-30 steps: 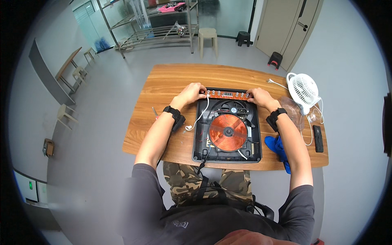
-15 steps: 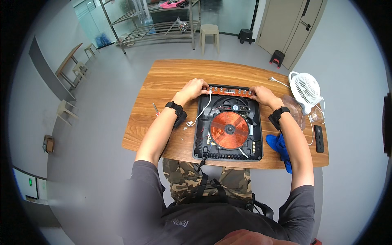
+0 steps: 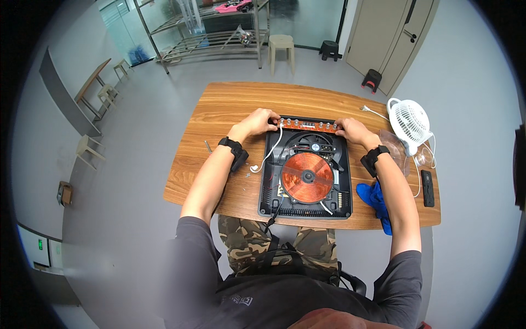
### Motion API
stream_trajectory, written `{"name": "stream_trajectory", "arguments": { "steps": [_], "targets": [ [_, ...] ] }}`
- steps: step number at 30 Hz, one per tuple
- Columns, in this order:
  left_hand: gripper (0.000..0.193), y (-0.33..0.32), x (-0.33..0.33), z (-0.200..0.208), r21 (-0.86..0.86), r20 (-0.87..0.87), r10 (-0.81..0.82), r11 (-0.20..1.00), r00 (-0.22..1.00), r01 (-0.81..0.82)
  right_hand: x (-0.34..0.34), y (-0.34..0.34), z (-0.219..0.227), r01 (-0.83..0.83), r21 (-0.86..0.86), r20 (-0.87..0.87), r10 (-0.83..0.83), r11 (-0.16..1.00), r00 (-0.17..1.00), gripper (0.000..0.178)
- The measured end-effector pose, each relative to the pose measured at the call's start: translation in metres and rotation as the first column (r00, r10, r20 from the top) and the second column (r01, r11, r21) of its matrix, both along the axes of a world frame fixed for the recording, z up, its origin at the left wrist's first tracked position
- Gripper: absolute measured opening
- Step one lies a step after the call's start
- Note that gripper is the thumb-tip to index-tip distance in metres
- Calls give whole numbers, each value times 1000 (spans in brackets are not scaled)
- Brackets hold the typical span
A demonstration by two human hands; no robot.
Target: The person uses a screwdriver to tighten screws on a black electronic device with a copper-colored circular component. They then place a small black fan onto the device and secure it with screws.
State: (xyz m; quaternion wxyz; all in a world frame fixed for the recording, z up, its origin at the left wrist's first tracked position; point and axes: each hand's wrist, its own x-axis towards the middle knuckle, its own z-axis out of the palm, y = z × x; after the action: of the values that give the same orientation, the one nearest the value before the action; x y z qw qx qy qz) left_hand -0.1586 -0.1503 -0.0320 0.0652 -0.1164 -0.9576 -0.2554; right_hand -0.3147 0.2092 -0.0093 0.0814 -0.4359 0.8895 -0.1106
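Observation:
An opened induction cooker base (image 3: 264,189) lies on the wooden table in front of me, its round copper coil (image 3: 307,177) exposed. Along its far edge sits an orange control circuit board (image 3: 308,125) with several round metallic parts and a small display. My left hand (image 3: 261,122) pinches the board's left end, and my right hand (image 3: 352,130) grips its right end, with the fingers of both closed. A white cable (image 3: 272,152) runs from the board's left end over the base's left rim to a plug on the table. Behind the coil is a black fan (image 3: 314,140).
A white fan (image 3: 408,120) stands at the table's right, its cord trailing. Below it lie a black bar-shaped object (image 3: 427,188) and a blue cloth-like item (image 3: 375,200). Small screws (image 3: 247,175) and a tool's shaft (image 3: 208,146) are left of the base. Stools and a metal rack stand beyond.
Hardly anything differs. Both hands stay at the ends of the circuit board, and the view has shifted very slightly.

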Motion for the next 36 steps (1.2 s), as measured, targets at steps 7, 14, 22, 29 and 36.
{"name": "stream_trajectory", "arguments": {
  "steps": [7, 14, 22, 29, 36],
  "targets": [
    [48, -2, -2, -2, 44, 72, 11, 999, 997, -14, 9, -4, 3, 43, 19, -18, -42, 999, 999, 35],
    [48, -3, -1, -2, 36, 45, -4, 999, 999, 2, 10, -5, 1, -5, 1, -50, 5, 1000, 999, 39],
    [40, 0, -5, -2, -6, 86, 36, 999, 996, -35, 3, -4, 1, -2, 25, -8, 2, 1000, 1000, 38],
    [38, -1, -2, -3, 55, 92, 57, 997, 994, -62, 10, -4, 3, -20, -4, -50, 20, 1000, 999, 36],
    [39, 6, 0, 0, 29, 92, 110, 993, 990, -113, 11, -4, 2, -13, 4, -73, 14, 1000, 997, 37]
  ]
}}
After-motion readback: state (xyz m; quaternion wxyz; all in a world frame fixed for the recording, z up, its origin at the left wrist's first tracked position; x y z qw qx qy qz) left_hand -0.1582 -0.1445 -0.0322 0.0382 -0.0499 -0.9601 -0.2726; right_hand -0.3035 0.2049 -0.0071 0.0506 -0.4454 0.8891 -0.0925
